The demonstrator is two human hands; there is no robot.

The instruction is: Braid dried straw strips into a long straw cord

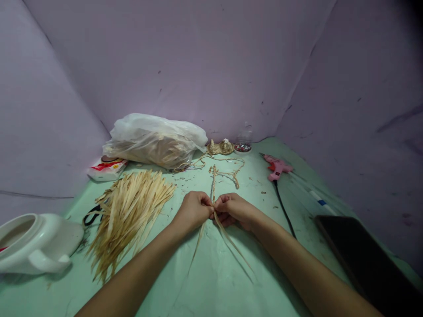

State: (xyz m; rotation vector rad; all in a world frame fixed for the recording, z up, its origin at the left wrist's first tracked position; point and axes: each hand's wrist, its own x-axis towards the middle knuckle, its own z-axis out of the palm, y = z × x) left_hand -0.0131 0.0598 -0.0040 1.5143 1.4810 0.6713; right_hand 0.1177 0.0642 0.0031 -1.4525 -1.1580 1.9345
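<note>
My left hand (197, 208) and my right hand (235, 208) meet at the middle of the green table. Both are closed, thumbs and fingers pinching the near end of a thin braided straw cord (213, 182). From the pinch the cord runs away from me, and its far part bends to the right on the table. Loose straw strands (228, 237) hang out from under my fingers toward me, spreading left and right. To the left of my left hand lies a thick bundle of dry flat straw strips (135, 211).
A plastic bag (158, 138) stands at the back, beside a small woven straw piece (220, 147) and a clear container of beads (243, 147). On the right are a pink glue gun (277, 167), glue sticks (317, 198) and a dark phone-like slab (366, 259). A white pot (49, 237) sits left.
</note>
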